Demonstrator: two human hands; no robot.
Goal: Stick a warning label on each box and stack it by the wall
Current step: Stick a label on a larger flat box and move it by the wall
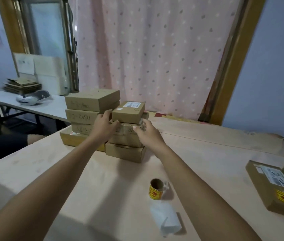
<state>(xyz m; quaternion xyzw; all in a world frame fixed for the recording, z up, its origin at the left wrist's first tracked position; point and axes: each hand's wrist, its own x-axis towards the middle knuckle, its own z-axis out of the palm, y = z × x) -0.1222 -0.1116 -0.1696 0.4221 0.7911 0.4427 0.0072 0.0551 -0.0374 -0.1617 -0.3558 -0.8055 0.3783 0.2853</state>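
Two piles of brown cardboard boxes stand at the far side of the table. The right pile's top box (128, 112) is small and carries a white shipping label. Right under it lies a taped box (126, 130) with printed triangle marks. My left hand (104, 126) grips that taped box at its left end, and my right hand (145, 133) grips its right end, thumb on the front face. A lower box (125, 152) carries the pile. A roll of yellow-red warning labels (155, 189) stands near me on the table.
The left pile (92, 105) has handwriting on its sides. At the right table edge lies a box with a yellow-red warning label (273, 186). White backing paper (167, 217) lies near the roll. A pink curtain (155, 49) hangs behind; a side table (33, 105) stands left.
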